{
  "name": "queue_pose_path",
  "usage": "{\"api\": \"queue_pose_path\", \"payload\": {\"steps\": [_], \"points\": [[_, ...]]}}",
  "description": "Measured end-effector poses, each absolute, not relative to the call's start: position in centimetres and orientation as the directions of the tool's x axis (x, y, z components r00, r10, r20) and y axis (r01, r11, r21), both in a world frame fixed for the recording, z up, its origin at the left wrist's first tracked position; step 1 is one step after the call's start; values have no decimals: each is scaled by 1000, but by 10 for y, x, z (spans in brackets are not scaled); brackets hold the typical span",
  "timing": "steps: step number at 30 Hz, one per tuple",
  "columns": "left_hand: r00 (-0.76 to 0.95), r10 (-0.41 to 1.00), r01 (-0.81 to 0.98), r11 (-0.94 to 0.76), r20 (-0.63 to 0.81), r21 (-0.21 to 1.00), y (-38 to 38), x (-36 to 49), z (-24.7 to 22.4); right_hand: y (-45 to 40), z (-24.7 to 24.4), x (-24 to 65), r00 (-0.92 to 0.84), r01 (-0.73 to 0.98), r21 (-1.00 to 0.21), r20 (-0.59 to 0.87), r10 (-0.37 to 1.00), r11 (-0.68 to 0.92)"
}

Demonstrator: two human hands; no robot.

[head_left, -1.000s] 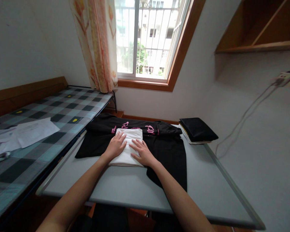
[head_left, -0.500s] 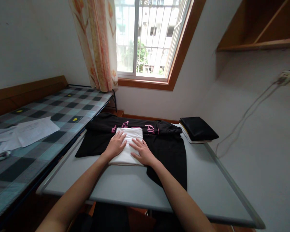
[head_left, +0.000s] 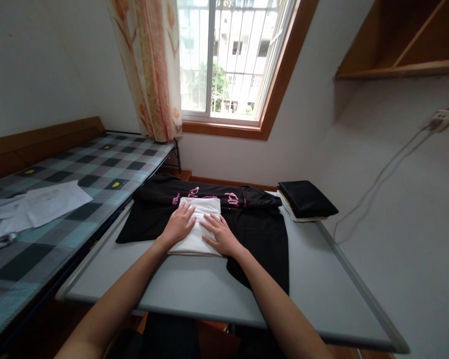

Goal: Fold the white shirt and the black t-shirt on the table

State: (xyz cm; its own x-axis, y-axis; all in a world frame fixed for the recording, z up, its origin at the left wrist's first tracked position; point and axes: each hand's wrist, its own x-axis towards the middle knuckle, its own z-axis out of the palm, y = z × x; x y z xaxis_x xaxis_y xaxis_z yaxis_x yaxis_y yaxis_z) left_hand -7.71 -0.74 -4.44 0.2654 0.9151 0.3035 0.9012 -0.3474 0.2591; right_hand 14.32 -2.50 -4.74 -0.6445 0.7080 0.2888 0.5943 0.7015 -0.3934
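Note:
A folded white cloth garment [head_left: 196,244] lies as a neat rectangle near the middle of the table. My left hand [head_left: 179,222] rests flat on its left side, fingers stretched forward. On its right side lies my right hand [head_left: 222,234], palm down with the fingers spread. Under and around the white garment is a black garment [head_left: 262,239] with pink lettering, its far part bunched along the table's back edge. One black section spreads to the right beneath my right forearm.
The grey-white table [head_left: 314,289] has a raised rim. At its back right sits a folded black item [head_left: 307,198] on a small stack. A checkered bed [head_left: 75,174] with papers [head_left: 45,204] stands on the left. A cable [head_left: 381,172] hangs along the right wall.

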Motion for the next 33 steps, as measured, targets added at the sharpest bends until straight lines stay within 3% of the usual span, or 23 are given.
{"api": "queue_pose_path", "payload": {"steps": [33], "points": [[239,906,899,-343,350,272,-5,-77,-45,-24,-46,144,-651,592,-400,274,708,699]]}}
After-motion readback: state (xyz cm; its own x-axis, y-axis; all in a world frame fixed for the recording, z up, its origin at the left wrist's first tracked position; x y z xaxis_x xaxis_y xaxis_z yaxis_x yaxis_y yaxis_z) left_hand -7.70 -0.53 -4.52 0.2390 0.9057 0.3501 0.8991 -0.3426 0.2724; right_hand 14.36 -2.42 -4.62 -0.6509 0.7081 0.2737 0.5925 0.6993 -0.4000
